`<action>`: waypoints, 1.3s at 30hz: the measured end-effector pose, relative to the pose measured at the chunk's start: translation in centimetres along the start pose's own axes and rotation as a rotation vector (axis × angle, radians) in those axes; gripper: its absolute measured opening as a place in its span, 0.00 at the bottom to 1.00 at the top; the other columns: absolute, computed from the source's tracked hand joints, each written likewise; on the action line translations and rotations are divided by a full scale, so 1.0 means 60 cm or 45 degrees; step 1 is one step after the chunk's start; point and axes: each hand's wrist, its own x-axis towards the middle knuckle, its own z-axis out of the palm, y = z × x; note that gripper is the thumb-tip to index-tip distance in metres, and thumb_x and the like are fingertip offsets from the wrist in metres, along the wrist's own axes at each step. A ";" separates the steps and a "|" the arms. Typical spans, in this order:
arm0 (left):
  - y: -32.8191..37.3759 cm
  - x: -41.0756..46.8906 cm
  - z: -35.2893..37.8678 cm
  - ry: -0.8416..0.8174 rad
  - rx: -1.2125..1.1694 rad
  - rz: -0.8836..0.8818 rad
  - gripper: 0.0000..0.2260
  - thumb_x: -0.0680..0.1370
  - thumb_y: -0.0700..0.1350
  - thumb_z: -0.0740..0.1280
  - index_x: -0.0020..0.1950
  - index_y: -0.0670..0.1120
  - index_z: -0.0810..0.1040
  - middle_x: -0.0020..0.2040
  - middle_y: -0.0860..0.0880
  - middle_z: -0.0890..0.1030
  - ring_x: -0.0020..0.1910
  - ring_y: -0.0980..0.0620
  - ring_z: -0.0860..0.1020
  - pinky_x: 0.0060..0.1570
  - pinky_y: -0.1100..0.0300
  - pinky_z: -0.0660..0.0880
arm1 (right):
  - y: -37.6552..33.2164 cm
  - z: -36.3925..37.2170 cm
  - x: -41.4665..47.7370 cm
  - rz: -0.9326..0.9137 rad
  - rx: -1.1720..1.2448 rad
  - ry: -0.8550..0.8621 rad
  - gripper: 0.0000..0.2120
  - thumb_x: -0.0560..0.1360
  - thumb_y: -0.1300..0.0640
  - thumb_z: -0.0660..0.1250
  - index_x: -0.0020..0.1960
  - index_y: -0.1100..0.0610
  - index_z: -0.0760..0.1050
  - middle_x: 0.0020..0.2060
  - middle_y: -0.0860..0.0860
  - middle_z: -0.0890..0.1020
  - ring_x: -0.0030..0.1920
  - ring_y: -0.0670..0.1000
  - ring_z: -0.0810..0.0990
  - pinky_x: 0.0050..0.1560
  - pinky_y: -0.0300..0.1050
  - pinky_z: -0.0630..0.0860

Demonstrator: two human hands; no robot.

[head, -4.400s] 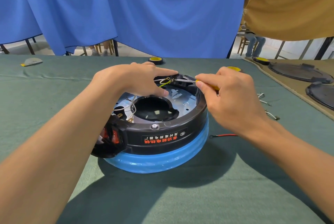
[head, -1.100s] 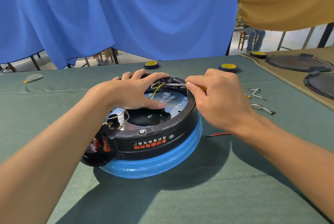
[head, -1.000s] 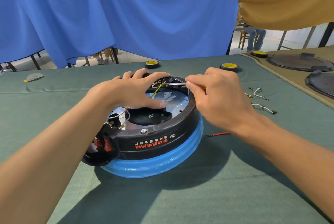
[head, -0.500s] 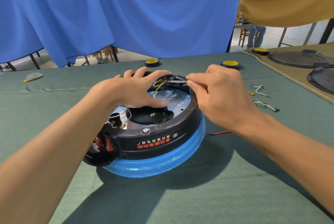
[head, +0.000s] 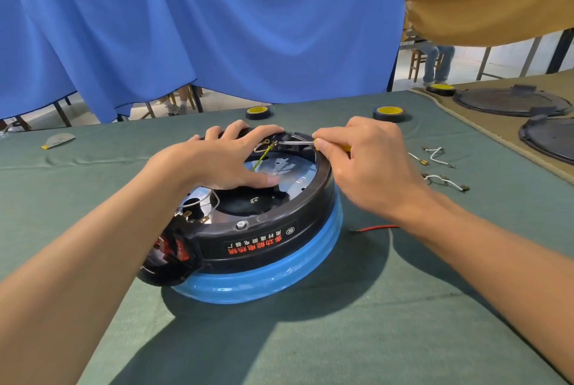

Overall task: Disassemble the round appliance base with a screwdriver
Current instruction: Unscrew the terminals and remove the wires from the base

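Hardly anything has shifted: left hand (head: 217, 164) still lies spread, fingers apart, on the round black-and-blue plastic appliance base (head: 270, 238) mid-way across the green cloth table (head: 403, 307), right hand (head: 366, 167) pinches the yellow-handled screwdriver (head: 295, 142) at its twelve-o'clock terminal (head: 273, 144), white wire leads (head: 435, 156) already out at three o'clock, silver metal plate (head: 298, 173) seemingly yet to come off.

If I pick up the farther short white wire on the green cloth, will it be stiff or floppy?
Probably semi-stiff: the farther short white wire with metal end terminals keeps kinked curves while lying free. It looks thin, so it is likely very light. The green cloth should stop it sliding.
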 end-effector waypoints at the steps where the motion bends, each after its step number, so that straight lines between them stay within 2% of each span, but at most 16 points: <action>1: 0.000 0.000 0.000 -0.010 -0.006 -0.004 0.36 0.67 0.76 0.56 0.70 0.75 0.42 0.77 0.56 0.51 0.75 0.41 0.53 0.72 0.41 0.55 | 0.001 0.001 -0.001 -0.002 -0.005 -0.003 0.12 0.78 0.60 0.64 0.40 0.64 0.80 0.28 0.55 0.71 0.35 0.54 0.68 0.36 0.45 0.55; 5: 0.001 0.004 -0.002 -0.038 -0.004 -0.013 0.36 0.68 0.74 0.57 0.71 0.74 0.41 0.78 0.55 0.48 0.76 0.40 0.52 0.72 0.37 0.54 | 0.003 0.002 0.004 -0.016 -0.010 -0.043 0.12 0.78 0.59 0.64 0.41 0.65 0.81 0.29 0.59 0.75 0.35 0.55 0.70 0.36 0.46 0.58; 7: 0.000 0.005 -0.003 -0.044 0.001 -0.006 0.36 0.69 0.73 0.58 0.71 0.73 0.41 0.78 0.55 0.48 0.76 0.40 0.51 0.71 0.36 0.54 | 0.012 0.000 0.014 0.098 0.161 -0.042 0.12 0.78 0.59 0.65 0.44 0.67 0.81 0.33 0.63 0.81 0.37 0.59 0.72 0.39 0.49 0.66; 9: 0.000 0.005 -0.003 -0.051 -0.002 -0.002 0.36 0.70 0.73 0.58 0.72 0.73 0.41 0.78 0.54 0.49 0.75 0.39 0.52 0.71 0.36 0.55 | 0.027 -0.003 0.027 0.332 0.396 -0.109 0.12 0.77 0.57 0.66 0.47 0.66 0.82 0.32 0.52 0.84 0.32 0.52 0.77 0.36 0.48 0.71; 11: 0.001 0.005 -0.003 -0.048 0.001 -0.002 0.36 0.69 0.73 0.57 0.71 0.73 0.41 0.78 0.54 0.49 0.75 0.39 0.52 0.71 0.36 0.55 | 0.040 0.002 0.034 0.543 0.597 -0.139 0.08 0.77 0.57 0.68 0.48 0.59 0.85 0.21 0.37 0.76 0.23 0.39 0.72 0.33 0.39 0.64; 13: 0.000 0.005 -0.001 -0.035 0.002 0.000 0.36 0.68 0.75 0.56 0.71 0.74 0.41 0.77 0.55 0.51 0.75 0.40 0.54 0.71 0.37 0.56 | 0.042 0.004 0.036 0.616 0.656 -0.120 0.07 0.76 0.57 0.69 0.48 0.56 0.85 0.19 0.38 0.74 0.23 0.38 0.70 0.34 0.38 0.63; 16: -0.005 0.006 0.003 0.005 0.006 0.015 0.35 0.69 0.74 0.57 0.70 0.75 0.42 0.77 0.55 0.52 0.74 0.41 0.55 0.71 0.39 0.55 | 0.028 0.004 0.021 0.402 0.355 -0.064 0.11 0.77 0.56 0.66 0.46 0.63 0.83 0.30 0.51 0.83 0.32 0.51 0.76 0.38 0.47 0.70; 18: -0.007 0.007 0.004 0.018 -0.003 0.014 0.34 0.69 0.74 0.58 0.69 0.75 0.42 0.76 0.55 0.52 0.74 0.41 0.55 0.71 0.39 0.55 | 0.017 0.005 0.007 0.157 0.120 0.021 0.13 0.77 0.57 0.63 0.42 0.65 0.80 0.30 0.61 0.78 0.35 0.59 0.72 0.40 0.50 0.67; 20: -0.009 0.008 0.006 0.027 -0.007 0.012 0.34 0.69 0.74 0.58 0.69 0.76 0.42 0.76 0.55 0.52 0.74 0.41 0.55 0.71 0.40 0.55 | 0.008 0.008 -0.003 0.036 0.032 0.052 0.14 0.77 0.57 0.62 0.40 0.64 0.80 0.27 0.58 0.72 0.33 0.56 0.70 0.36 0.49 0.62; 24: -0.009 0.010 0.007 0.030 -0.013 0.024 0.34 0.69 0.74 0.58 0.69 0.75 0.42 0.76 0.55 0.53 0.73 0.41 0.56 0.71 0.40 0.56 | 0.009 0.006 0.001 0.015 0.059 0.035 0.12 0.77 0.59 0.63 0.42 0.66 0.81 0.27 0.59 0.75 0.33 0.53 0.70 0.37 0.48 0.64; 26: -0.009 0.011 0.005 0.014 -0.010 0.022 0.35 0.70 0.74 0.58 0.70 0.75 0.41 0.77 0.56 0.52 0.74 0.41 0.55 0.71 0.39 0.56 | 0.017 0.005 0.011 0.095 0.166 -0.012 0.11 0.77 0.60 0.65 0.44 0.67 0.80 0.27 0.60 0.76 0.32 0.52 0.69 0.37 0.47 0.67; 29: -0.008 0.011 0.002 -0.007 -0.005 0.021 0.35 0.70 0.73 0.58 0.70 0.74 0.41 0.77 0.55 0.50 0.74 0.40 0.54 0.71 0.38 0.55 | 0.042 0.003 0.029 0.396 0.501 -0.105 0.09 0.77 0.58 0.67 0.49 0.60 0.84 0.19 0.44 0.71 0.22 0.44 0.67 0.28 0.34 0.62; 31: -0.007 0.009 0.002 0.002 -0.002 0.019 0.35 0.71 0.73 0.58 0.70 0.74 0.41 0.77 0.55 0.51 0.74 0.41 0.55 0.71 0.38 0.55 | 0.045 0.004 0.031 0.445 0.504 -0.116 0.08 0.77 0.56 0.67 0.49 0.56 0.85 0.17 0.41 0.71 0.21 0.41 0.67 0.27 0.30 0.61; 33: -0.008 0.008 0.004 0.025 -0.005 0.023 0.34 0.71 0.73 0.59 0.70 0.74 0.42 0.76 0.55 0.53 0.73 0.42 0.56 0.71 0.39 0.56 | 0.038 0.005 0.024 0.347 0.392 -0.051 0.09 0.77 0.57 0.67 0.46 0.60 0.84 0.22 0.47 0.78 0.25 0.44 0.68 0.29 0.33 0.65; 35: -0.009 0.008 0.006 0.045 -0.014 0.033 0.33 0.71 0.73 0.59 0.70 0.74 0.43 0.74 0.55 0.55 0.72 0.42 0.56 0.70 0.40 0.56 | 0.029 0.007 0.010 0.175 0.253 0.049 0.11 0.77 0.59 0.66 0.44 0.67 0.81 0.29 0.60 0.79 0.32 0.50 0.69 0.36 0.45 0.67; 39: -0.011 0.010 0.008 0.054 -0.018 0.028 0.34 0.71 0.73 0.59 0.70 0.75 0.43 0.75 0.55 0.54 0.73 0.42 0.56 0.71 0.40 0.55 | 0.021 0.014 -0.004 0.005 0.131 0.139 0.13 0.76 0.58 0.63 0.41 0.66 0.81 0.28 0.59 0.75 0.33 0.53 0.72 0.38 0.49 0.66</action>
